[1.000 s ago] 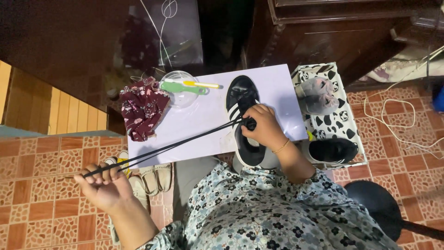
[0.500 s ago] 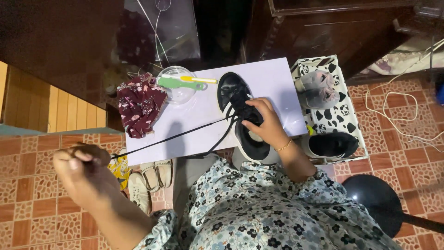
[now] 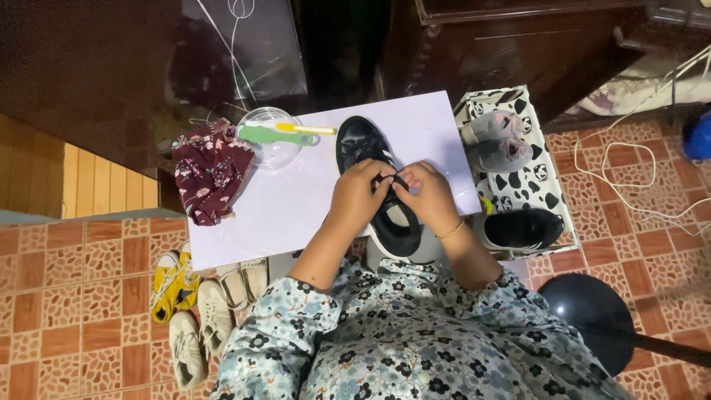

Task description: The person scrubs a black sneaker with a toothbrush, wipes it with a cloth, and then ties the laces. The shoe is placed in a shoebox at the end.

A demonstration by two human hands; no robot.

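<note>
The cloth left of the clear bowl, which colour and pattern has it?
Dark maroon cloth with small pale flowers, in the head view.

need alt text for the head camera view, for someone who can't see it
Seen from above, a person's left hand and right hand meet over a black shoe on a white board, pinching its lace. A clear bowl and dark red cloth lie to the left.

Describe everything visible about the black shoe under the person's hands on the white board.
The black shoe is a low sneaker with white side stripes and a white sole edge, seemingly leather-like. It lies upright on the white board, toe pointing away from the person, heel over the near edge. The left hand and right hand both rest on its lacing area, fingers pinching a black lace.
</note>
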